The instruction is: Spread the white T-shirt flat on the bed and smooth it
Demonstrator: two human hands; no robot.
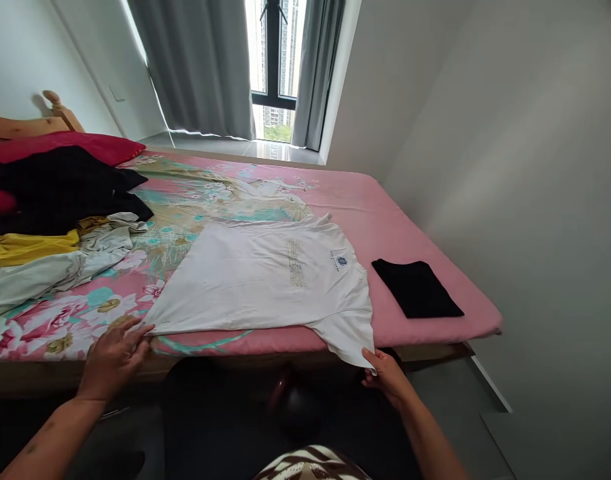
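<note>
shirt: white T-shirt laid flat across the bed, dead centre of my view, hem end toward 9 o'clock, one sleeve hanging off the near edge around 5 o'clock.
left hand: down at 7 o'clock, fingers spread and relaxed, tips pressing the hem corner flat on the sheet, not gripping anything.
right hand: at 5 o'clock, fingers pinched on the edge of that dangling sleeve.
risk 1: I reckon if I tug the sleeve hard, the shirt slides off the edge, since only my fingertips pin the other end.
risk 2: the sheet looks smooth, so the fabric could bunch or crease under a sideways pull.
risk 3: the loose clothes pile at 10 o'clock sits near the shirt; a wide sweep might drag it in.
surface: bed with pink floral sheet, folded black garment at 3 o'clock, just beside the shirt.
room: window with grey curtains at 12, plain wall on the right, red pillow far left.
</note>
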